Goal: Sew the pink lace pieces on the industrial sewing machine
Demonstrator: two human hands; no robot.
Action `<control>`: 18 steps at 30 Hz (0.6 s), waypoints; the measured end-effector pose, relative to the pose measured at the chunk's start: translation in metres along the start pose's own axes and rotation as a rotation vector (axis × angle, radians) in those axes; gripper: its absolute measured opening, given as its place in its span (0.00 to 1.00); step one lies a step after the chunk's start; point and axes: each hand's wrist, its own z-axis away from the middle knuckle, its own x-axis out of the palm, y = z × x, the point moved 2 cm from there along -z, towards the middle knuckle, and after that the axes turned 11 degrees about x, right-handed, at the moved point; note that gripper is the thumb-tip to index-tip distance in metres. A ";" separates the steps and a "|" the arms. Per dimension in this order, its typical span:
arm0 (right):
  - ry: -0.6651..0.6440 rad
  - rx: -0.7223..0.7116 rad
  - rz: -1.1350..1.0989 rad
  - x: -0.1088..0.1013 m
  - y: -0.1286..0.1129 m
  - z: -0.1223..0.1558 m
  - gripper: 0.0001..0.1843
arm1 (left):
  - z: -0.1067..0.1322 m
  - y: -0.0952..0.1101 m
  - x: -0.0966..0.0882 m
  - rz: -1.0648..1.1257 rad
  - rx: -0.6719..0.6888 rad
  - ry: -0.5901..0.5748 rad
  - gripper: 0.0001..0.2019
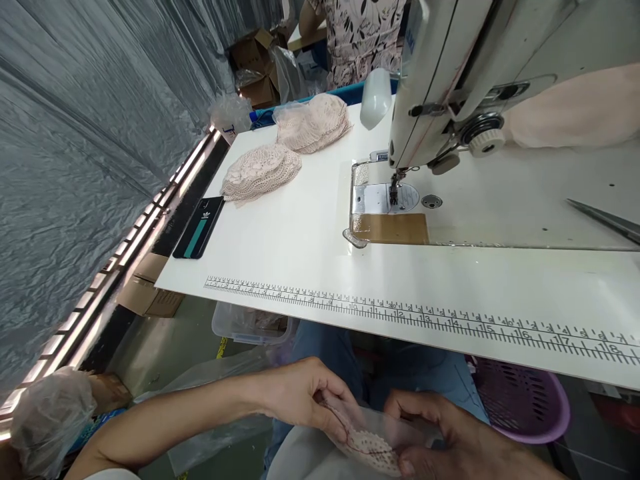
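Pinkish and dotted with holes, the small lace piece [369, 445] sits at the bottom edge of the view, below the front edge of the white sewing surface [300, 260] and over the person's lap. The left hand [300, 395] has its grip closed on the piece's upper left edge, fingertips pinched. The right hand [450, 433] grips its right side with the thumb pressed on top, though the frame cuts off the wrist and the lace's lower part. A clear film seems to lie over the piece, hard to make out. Well apart on the surface are two stacks of pink lace pieces [260, 172], a black phone with a teal stripe [199, 227] and the white sewing machine [450, 73], its top cropped. A purple plastic basket [520, 403] is half hidden beneath.
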 end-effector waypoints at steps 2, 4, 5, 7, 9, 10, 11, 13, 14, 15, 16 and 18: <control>-0.001 0.012 0.011 0.001 0.003 -0.001 0.08 | 0.001 0.000 0.000 0.002 0.002 0.007 0.27; -0.001 0.022 0.013 0.002 0.006 -0.003 0.07 | 0.002 -0.001 0.000 -0.015 0.000 0.011 0.27; -0.002 0.017 0.015 0.002 0.007 -0.004 0.07 | 0.002 -0.001 0.000 -0.026 -0.003 0.009 0.28; 0.002 -0.006 0.030 0.004 0.009 -0.005 0.07 | 0.003 -0.001 0.001 -0.036 -0.006 0.005 0.27; 0.018 -0.021 0.059 0.004 0.009 -0.005 0.05 | 0.004 0.001 0.002 -0.027 -0.001 -0.002 0.26; 0.028 -0.019 0.072 0.005 0.008 -0.004 0.05 | 0.004 0.003 0.002 -0.028 0.005 -0.006 0.25; 0.033 -0.013 0.078 0.005 0.007 -0.004 0.05 | 0.004 0.005 0.003 -0.039 0.014 -0.007 0.23; 0.033 -0.007 0.081 0.006 0.003 -0.002 0.05 | 0.003 0.007 0.005 -0.095 0.026 -0.007 0.20; 0.035 -0.011 0.083 0.005 0.001 -0.001 0.05 | 0.002 0.008 0.005 -0.128 0.029 -0.004 0.20; 0.040 -0.015 0.091 0.005 -0.001 0.000 0.05 | 0.000 0.008 0.006 -0.151 0.025 -0.003 0.19; 0.047 -0.020 0.106 0.004 -0.001 0.000 0.05 | -0.001 0.008 0.007 -0.163 0.014 0.000 0.17; 0.077 -0.028 0.154 0.003 0.002 0.001 0.06 | -0.005 0.004 0.008 -0.173 -0.013 0.022 0.15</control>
